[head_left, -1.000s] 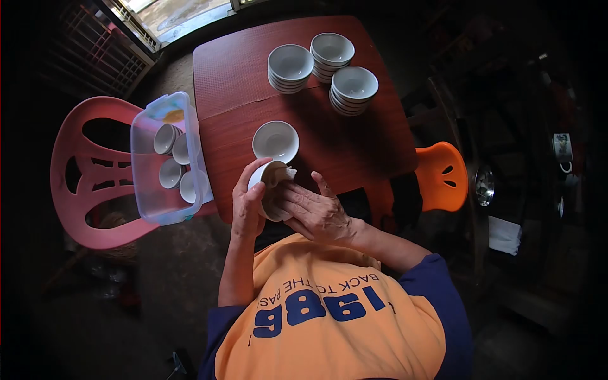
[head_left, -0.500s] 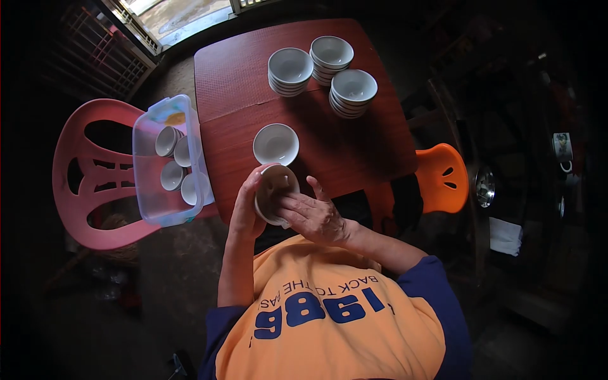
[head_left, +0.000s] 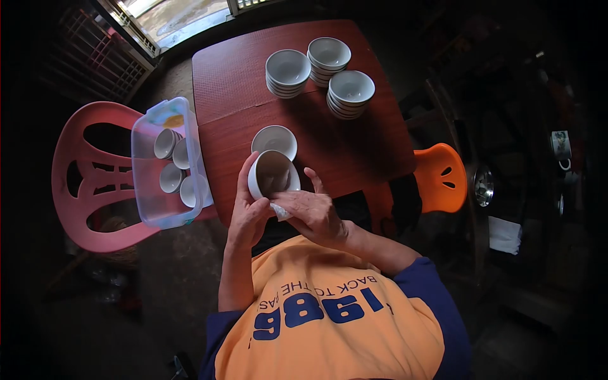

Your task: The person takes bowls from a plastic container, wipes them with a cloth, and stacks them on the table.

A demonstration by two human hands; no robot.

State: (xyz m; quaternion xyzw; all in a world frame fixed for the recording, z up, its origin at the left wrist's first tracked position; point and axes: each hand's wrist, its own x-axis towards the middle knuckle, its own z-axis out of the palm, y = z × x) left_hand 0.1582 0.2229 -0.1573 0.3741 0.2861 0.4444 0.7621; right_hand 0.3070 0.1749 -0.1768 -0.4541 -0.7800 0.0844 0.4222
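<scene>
A white bowl (head_left: 256, 180) is in my left hand (head_left: 246, 212), its fingers curled round the left side. The bowl tips so that its inside faces up at me. My right hand (head_left: 311, 212) lies at the bowl's near rim, its thumb raised and its other fingers bent together. From under those fingers pokes a small white cloth or tissue (head_left: 281, 211); I cannot tell which. Just beyond the held bowl, another white bowl (head_left: 275, 140) sits upright on the red-brown table (head_left: 234, 76), partly covered by it in view.
Three stacks of bowls, a left one (head_left: 288, 66), a rear one (head_left: 329, 52) and a right one (head_left: 351, 87), stand on the table's far side. To the left, a clear plastic box (head_left: 142, 183) with several bowls rests on a pink chair (head_left: 66, 183). An orange chair (head_left: 446, 180) is at right.
My right fingers have drawn back from the bowl's inside to its near rim. The held bowl has turned, showing more of its inside, and the white cloth or tissue shows more plainly.
</scene>
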